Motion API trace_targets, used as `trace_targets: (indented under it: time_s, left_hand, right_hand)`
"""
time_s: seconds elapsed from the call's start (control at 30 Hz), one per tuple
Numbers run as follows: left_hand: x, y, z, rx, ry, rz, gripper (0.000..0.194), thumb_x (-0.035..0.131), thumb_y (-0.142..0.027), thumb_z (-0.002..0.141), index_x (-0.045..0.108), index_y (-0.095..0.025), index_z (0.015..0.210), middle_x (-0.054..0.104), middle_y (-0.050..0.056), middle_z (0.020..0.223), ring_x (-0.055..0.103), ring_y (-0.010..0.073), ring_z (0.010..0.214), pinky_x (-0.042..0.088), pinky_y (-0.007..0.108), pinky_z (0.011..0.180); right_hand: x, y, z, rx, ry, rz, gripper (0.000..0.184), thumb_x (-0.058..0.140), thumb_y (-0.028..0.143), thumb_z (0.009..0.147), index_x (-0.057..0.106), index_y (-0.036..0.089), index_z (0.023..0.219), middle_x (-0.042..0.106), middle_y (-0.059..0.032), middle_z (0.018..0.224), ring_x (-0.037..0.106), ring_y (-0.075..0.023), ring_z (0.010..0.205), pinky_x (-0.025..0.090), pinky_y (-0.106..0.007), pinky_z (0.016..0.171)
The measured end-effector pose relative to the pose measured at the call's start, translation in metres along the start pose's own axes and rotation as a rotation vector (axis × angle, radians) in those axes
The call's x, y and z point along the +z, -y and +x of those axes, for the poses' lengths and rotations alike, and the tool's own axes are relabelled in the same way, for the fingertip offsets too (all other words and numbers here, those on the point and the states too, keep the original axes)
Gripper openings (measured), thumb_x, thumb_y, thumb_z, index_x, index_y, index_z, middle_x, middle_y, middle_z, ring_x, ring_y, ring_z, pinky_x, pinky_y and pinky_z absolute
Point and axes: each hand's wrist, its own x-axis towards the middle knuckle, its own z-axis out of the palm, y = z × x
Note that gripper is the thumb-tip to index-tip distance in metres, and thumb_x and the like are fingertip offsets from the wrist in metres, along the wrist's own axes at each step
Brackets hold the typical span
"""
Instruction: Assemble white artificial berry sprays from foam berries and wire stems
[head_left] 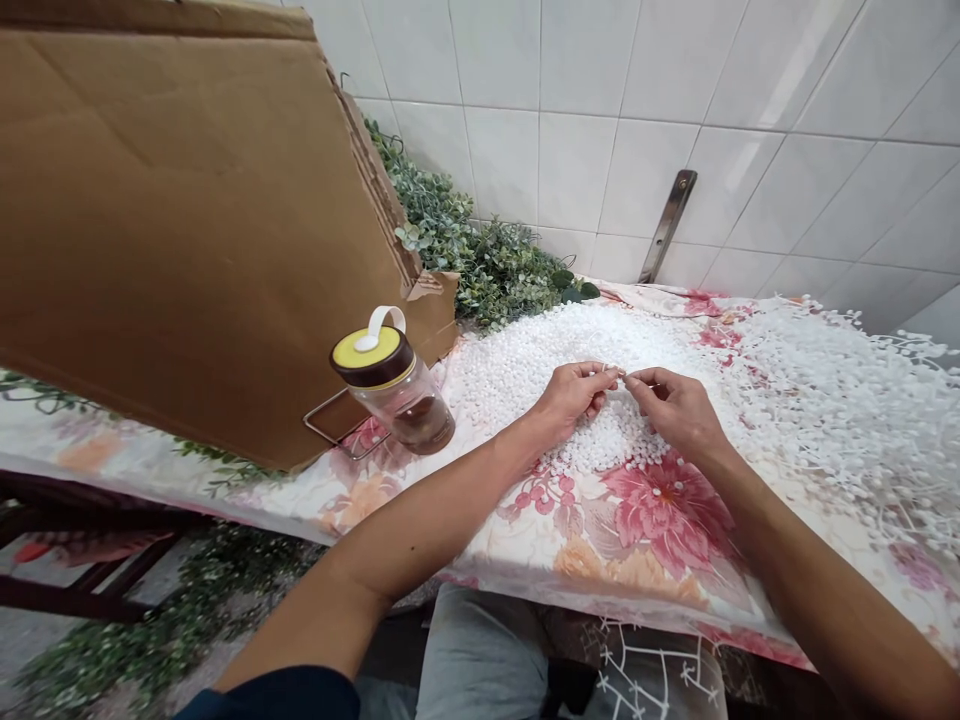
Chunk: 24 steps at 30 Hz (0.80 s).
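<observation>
Over a wide pile of small white beads [517,365], my left hand [574,398] and my right hand [675,410] meet fingertip to fingertip. Both are closed in a pinch. Something tiny sits between the fingertips, too small to name. To the right of my right hand lies a heap of white branching sprigs with bead-like tips [832,400]. Across my lap is a white branching piece [660,665] with bare, star-shaped ends.
A flower-print cloth [667,510] covers the table. Left of the beads stands a lidded bottle [409,405] of brown liquid, beside a large cardboard box [187,220]. Green artificial foliage [495,260] lies behind, with more foliage [202,590] below. A metal bracket [667,225] leans against the tiled wall.
</observation>
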Motion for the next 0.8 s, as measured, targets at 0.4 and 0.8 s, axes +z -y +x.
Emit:
trace_targets:
  time_s: [0.4, 0.8]
  left_hand:
    - [0.001, 0.003, -0.002, 0.066, 0.055, 0.047, 0.040, 0.085, -0.048, 0.072, 0.074, -0.015, 0.092, 0.052, -0.004, 0.068, 0.040, 0.0031, 0.046, 0.024, 0.020, 0.039]
    - [0.001, 0.005, -0.002, 0.041, 0.079, 0.030, 0.043, 0.086, -0.052, 0.070, 0.065, -0.016, 0.080, 0.047, -0.006, 0.058, 0.038, 0.0037, 0.045, 0.023, 0.020, 0.040]
  right_hand:
    - [0.009, -0.006, 0.001, 0.134, 0.115, 0.426, 0.041, 0.079, 0.056, 0.079, 0.073, 0.017, 0.089, 0.056, 0.0034, 0.061, 0.047, -0.0103, 0.045, 0.039, -0.024, 0.039]
    - [0.012, -0.004, -0.001, 0.140, 0.064, 0.382, 0.030, 0.074, 0.049, 0.080, 0.066, 0.020, 0.083, 0.056, 0.0040, 0.057, 0.048, -0.0112, 0.043, 0.040, -0.024, 0.039]
